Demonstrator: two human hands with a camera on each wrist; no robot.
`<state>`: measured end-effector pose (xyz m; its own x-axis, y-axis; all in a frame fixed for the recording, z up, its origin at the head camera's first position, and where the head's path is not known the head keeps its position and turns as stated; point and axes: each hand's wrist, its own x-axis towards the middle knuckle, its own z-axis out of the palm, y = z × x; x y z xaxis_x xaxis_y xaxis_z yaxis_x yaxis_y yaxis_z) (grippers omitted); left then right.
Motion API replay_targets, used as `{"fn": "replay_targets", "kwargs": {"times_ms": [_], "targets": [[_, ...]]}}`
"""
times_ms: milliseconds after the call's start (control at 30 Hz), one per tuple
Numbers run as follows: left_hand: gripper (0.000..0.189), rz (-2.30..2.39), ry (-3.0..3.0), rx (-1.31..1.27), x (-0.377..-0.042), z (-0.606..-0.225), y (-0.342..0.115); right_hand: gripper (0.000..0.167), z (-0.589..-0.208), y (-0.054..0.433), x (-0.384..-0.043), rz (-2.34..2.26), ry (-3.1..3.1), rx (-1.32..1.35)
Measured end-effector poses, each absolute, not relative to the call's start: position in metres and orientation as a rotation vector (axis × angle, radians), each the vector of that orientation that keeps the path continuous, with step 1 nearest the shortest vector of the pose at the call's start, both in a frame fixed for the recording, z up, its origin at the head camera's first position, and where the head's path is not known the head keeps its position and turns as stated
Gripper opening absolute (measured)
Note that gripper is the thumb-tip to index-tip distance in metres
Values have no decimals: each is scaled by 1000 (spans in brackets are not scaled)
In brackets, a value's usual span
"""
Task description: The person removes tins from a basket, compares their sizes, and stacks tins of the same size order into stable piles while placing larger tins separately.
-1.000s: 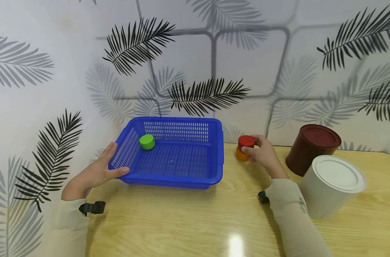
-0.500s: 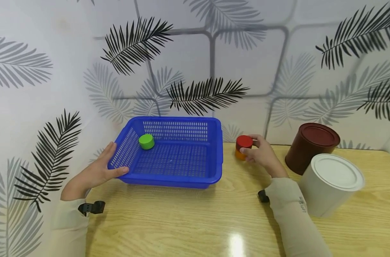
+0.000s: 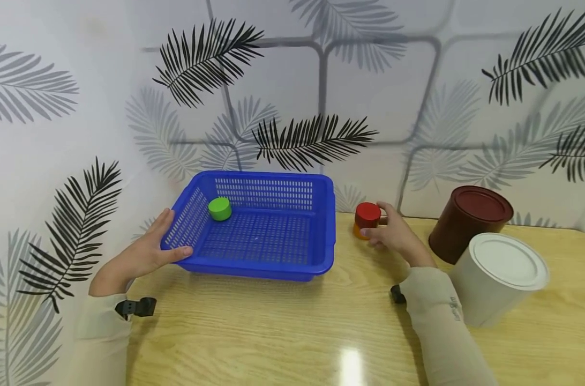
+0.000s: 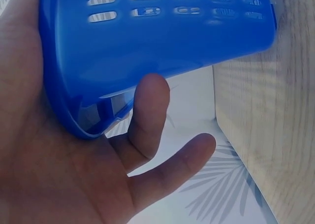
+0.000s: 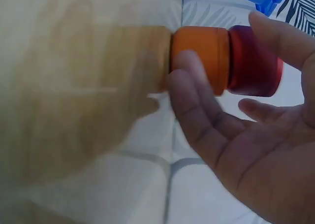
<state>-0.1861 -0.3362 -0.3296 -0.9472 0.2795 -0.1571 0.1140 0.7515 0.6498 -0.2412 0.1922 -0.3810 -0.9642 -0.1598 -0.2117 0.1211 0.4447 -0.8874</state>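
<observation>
- a pale wooden table [image 3: 273, 332] stands against wallpaper printed with black and grey palm fronds.
- a blue perforated basket [image 3: 268, 262] sits on the left half of the table, with a green disc [image 3: 220, 208] in its far left corner.
- the left hand [image 3: 145, 252] rests on the basket's near left corner, palm against the outer wall and thumb along the rim; the fingers lie fairly straight, pressing more than clasping, as the left wrist view confirms [image 4: 64, 150].
- just right of the basket, a red disc [image 3: 368, 214] sits stacked on an orange disc [image 3: 358, 231], flat faces up, so the stack's axis is upright.
- the right hand [image 3: 394, 236] is at the stack's right side, fingers and thumb curled around the red disc; in the right wrist view [image 5: 246, 135] the thumb touches the red disc [image 5: 253, 61] and a finger lies across the orange one [image 5: 199, 56].
- the stack lies directly ahead of the right hand, well apart from the left; the basket lies to its left.
- a brown canister [image 3: 468, 222] and a white lidded can [image 3: 502, 276] stand to the right, near the forearm.
</observation>
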Motion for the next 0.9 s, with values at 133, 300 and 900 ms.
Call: {"fn": "replay_targets", "kwargs": {"times_ms": [133,300,900], "targets": [[114,982,2699,311,-187,-329,-338,106,-366,193,-237,-1306,2550,-45],[114,958,2722,323,-187,-329,-339,112,-346,186,-233,-1265,2624,-78],[115,953,2740,309,-191,-330,-340,64,-262,110,-212,-1431,2911,-510]]}}
